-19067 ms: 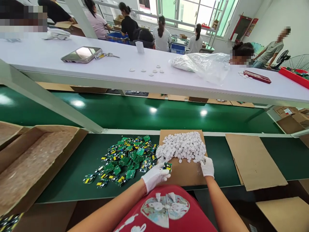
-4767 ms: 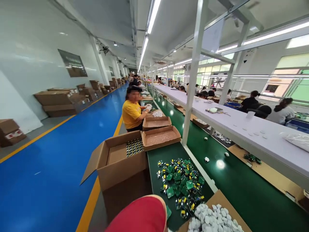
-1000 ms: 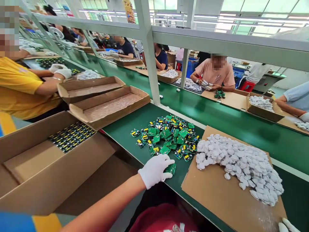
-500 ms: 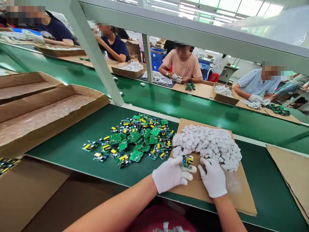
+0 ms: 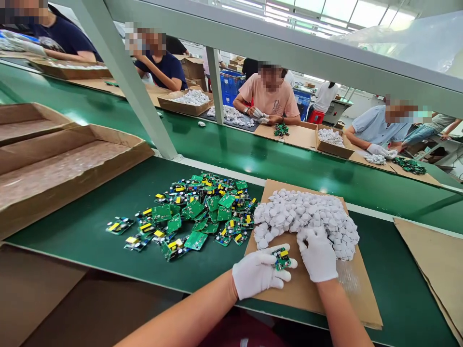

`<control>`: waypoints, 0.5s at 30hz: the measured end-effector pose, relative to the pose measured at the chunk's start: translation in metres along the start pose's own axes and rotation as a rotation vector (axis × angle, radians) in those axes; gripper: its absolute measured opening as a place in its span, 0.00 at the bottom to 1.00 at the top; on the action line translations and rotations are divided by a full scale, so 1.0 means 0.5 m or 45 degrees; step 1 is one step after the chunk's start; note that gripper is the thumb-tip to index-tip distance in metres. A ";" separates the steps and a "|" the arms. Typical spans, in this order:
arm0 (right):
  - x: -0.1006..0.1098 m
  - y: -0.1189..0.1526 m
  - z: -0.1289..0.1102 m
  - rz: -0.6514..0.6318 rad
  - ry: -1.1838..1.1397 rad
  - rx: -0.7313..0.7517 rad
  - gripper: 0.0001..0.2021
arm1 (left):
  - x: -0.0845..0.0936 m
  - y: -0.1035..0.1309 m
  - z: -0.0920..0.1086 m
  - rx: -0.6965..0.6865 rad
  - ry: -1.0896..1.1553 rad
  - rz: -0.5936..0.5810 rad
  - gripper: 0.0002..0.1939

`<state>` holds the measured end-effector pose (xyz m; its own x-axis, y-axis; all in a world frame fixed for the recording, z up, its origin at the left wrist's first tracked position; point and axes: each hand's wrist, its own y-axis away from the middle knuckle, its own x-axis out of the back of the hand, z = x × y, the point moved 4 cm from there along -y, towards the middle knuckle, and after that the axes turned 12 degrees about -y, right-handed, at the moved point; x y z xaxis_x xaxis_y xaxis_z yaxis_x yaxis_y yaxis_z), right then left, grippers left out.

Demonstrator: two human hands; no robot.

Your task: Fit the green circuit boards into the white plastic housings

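Between the thumb and fingers of my white-gloved left hand (image 5: 256,275) is a small green circuit board (image 5: 281,259), its yellow and dark components facing up. My right hand (image 5: 319,260), gloved too, reaches the near edge of a heap of small white pieces (image 5: 304,210). Its fingers are curled together against the heap; whatever is in them is hidden. Under the heap and both hands lies a sheet of brown cardboard (image 5: 354,294). Left of the cardboard spreads a pile of circuit boards (image 5: 198,210), some green side up, others showing yellow parts.
A lined cardboard tray (image 5: 72,185) stands at the left of the green worktop (image 5: 90,255). More cardboard (image 5: 434,250) lies at the right. A metal frame (image 5: 125,79) rises in front. Several people sit across the green conveyor (image 5: 260,161) with similar heaps.
My right hand has moved forward to the white heap and its fingers have curled in. My left hand keeps the circuit board, now tilted to show more of its face. The view has shifted slightly.
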<state>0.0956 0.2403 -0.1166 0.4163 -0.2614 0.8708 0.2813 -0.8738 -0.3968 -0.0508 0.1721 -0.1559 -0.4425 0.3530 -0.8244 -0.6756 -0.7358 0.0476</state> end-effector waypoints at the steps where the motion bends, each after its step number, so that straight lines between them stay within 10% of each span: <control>1: -0.003 0.013 0.005 -0.012 -0.020 0.014 0.03 | 0.001 0.001 0.000 -0.001 0.000 0.003 0.25; 7: 0.018 0.101 0.054 -0.013 -0.124 -0.033 0.02 | -0.002 0.000 -0.001 0.012 -0.025 0.020 0.24; 15: 0.008 0.100 0.002 -0.102 -0.039 0.073 0.03 | -0.008 -0.003 -0.006 0.072 -0.117 0.155 0.20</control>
<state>0.1124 0.1960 -0.1332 0.4167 -0.1779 0.8915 0.3633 -0.8664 -0.3427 -0.0464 0.1702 -0.1542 -0.5735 0.3167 -0.7555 -0.6449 -0.7433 0.1779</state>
